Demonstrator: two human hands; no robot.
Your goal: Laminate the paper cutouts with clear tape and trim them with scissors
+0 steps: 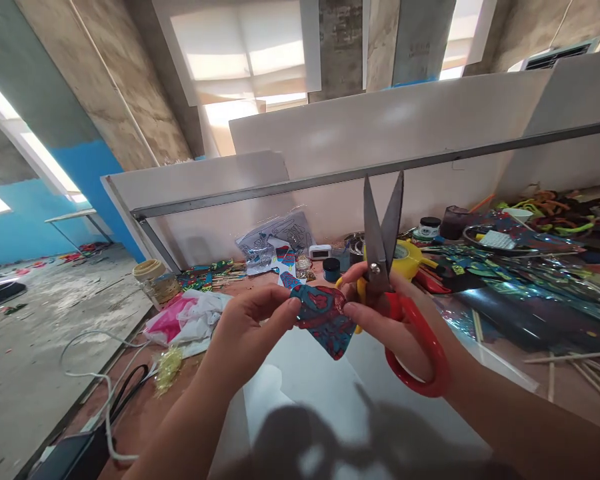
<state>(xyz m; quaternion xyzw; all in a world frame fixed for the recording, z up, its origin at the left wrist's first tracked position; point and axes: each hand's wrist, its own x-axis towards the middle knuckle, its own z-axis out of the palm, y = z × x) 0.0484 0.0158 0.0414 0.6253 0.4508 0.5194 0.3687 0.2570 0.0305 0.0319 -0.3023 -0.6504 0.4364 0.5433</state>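
Observation:
My left hand point(247, 327) pinches the left edge of a small blue-and-red patterned cutout point(324, 319), thumb and fingers closed on it. My right hand point(380, 313) holds scissors point(383, 240) with red and yellow handles, blades parted and pointing up, and its fingertips also touch the cutout's right edge. Both hands hover above a white sheet point(305, 380) on the table.
Craft clutter covers the table: a clear packet of printed sheets point(275, 243), a pink and white plastic bag point(187, 317), a jar point(153, 280), shiny foil sheets point(520, 293), a yellow tape dispenser point(410, 257), wooden sticks point(575, 363). White cables point(105, 380) lie at left. White partition boards point(405, 133) stand behind.

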